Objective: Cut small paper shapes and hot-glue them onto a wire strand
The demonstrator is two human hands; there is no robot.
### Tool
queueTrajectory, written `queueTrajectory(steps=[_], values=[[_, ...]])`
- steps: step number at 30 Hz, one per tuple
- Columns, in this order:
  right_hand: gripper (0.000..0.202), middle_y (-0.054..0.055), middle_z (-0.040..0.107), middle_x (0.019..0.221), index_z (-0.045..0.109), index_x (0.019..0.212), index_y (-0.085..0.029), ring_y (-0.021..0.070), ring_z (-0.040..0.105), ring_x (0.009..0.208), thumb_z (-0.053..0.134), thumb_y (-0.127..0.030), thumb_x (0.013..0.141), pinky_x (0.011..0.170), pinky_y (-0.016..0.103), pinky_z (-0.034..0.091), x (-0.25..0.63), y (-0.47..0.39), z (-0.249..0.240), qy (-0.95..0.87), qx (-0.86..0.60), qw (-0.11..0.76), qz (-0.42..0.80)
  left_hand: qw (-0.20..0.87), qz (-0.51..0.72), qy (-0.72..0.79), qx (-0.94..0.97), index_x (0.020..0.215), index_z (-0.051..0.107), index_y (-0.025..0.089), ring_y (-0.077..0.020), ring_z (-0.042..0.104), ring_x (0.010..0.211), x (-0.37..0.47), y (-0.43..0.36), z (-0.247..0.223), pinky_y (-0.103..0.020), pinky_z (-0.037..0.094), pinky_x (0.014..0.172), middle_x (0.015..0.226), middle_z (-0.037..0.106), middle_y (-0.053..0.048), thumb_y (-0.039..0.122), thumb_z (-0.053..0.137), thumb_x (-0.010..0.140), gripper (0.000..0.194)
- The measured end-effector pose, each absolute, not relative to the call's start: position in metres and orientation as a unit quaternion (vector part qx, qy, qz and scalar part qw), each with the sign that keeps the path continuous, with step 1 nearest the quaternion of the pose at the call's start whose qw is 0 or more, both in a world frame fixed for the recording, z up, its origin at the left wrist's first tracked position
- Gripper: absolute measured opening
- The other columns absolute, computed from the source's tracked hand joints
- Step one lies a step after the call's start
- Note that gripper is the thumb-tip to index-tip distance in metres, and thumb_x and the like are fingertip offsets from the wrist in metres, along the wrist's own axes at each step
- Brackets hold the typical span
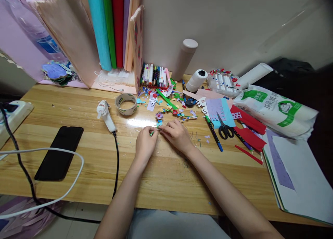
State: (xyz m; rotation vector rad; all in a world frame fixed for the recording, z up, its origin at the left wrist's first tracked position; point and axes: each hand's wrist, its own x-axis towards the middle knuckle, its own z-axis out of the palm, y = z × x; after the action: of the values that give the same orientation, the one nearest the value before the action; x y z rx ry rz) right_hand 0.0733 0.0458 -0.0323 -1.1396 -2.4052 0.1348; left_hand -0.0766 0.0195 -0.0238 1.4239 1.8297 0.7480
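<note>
My left hand (pixel 146 143) and my right hand (pixel 177 133) meet fingertip to fingertip just above the middle of the table. Both are closed in a pinch at the near end of a paper-flower garland (pixel 159 116). Green bits show between the fingers of my left hand; the exact grip is partly hidden. From my fingertips the garland curves away and to the right, with purple, yellow and red flowers and green leaves. Small lilac paper stars (pixel 207 139) lie to the right of my right hand.
A hot glue gun (pixel 106 116), tape roll (pixel 126 104) and phone (pixel 60 153) lie left. Paper scraps (pixel 153 99) and markers (pixel 156 75) are behind. Scissors (pixel 225 130), a blue-capped pen (pixel 214 134), a thread spool (pixel 197 80) and a tissue pack (pixel 277 111) are right.
</note>
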Motion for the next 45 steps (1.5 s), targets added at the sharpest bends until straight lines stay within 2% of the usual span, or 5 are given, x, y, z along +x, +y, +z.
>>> queueTrajectory(steps=[11,17,24,37,45], values=[[0.023,0.007,0.057,0.075,0.069,0.098,-0.019,0.0203,0.045,0.077,0.049,-0.029,0.091,0.064,0.029,0.038,0.073,0.046,-0.033,-0.877,-0.418,0.233,0.051,0.348,0.290,0.704,0.547,0.078,0.063,0.014,-0.0166,0.059,0.075,-0.077,0.020,-0.026,-0.025,0.041,0.068,0.084,0.067,-0.007,0.027,0.048,0.083,0.020],[0.028,0.007,0.061,0.078,0.061,0.114,-0.016,0.0208,0.050,0.080,0.049,-0.027,0.091,0.072,0.031,0.042,0.088,0.027,-0.029,-0.851,-0.439,0.278,0.080,0.329,0.290,0.713,0.547,0.078,0.062,0.016,-0.0173,0.060,0.078,-0.076,0.020,-0.025,-0.026,0.042,0.070,0.084,0.067,-0.007,0.028,0.047,0.083,0.019],[0.020,0.006,0.063,0.075,0.063,0.105,-0.017,0.0194,0.053,0.074,0.052,-0.022,0.090,0.070,0.033,0.042,0.121,-0.003,-0.030,-0.803,-0.479,0.334,0.117,0.297,0.280,0.725,0.555,0.077,0.060,0.018,-0.0188,0.060,0.081,-0.076,0.019,-0.023,-0.027,0.042,0.070,0.086,0.066,-0.006,0.027,0.048,0.082,0.015],[0.026,0.002,0.054,0.068,0.054,0.114,-0.019,0.0174,0.051,0.063,0.049,-0.019,0.088,0.058,0.029,0.045,0.132,-0.025,-0.042,-0.746,-0.516,0.388,0.166,0.187,0.264,0.747,0.581,0.093,0.058,0.017,-0.0229,0.059,0.087,-0.090,0.004,-0.010,-0.034,0.046,0.075,0.094,0.059,-0.010,0.041,0.047,0.086,0.028],[0.019,0.003,0.058,0.072,0.056,0.102,-0.019,0.0156,0.051,0.063,0.048,-0.011,0.087,0.056,0.027,0.042,0.124,-0.033,-0.032,-0.762,-0.450,0.429,0.183,0.000,0.250,0.876,0.413,0.122,0.042,-0.006,-0.0370,0.037,0.119,-0.153,-0.011,-0.016,-0.049,0.034,0.097,0.116,0.046,-0.029,0.043,0.048,0.081,0.064]])
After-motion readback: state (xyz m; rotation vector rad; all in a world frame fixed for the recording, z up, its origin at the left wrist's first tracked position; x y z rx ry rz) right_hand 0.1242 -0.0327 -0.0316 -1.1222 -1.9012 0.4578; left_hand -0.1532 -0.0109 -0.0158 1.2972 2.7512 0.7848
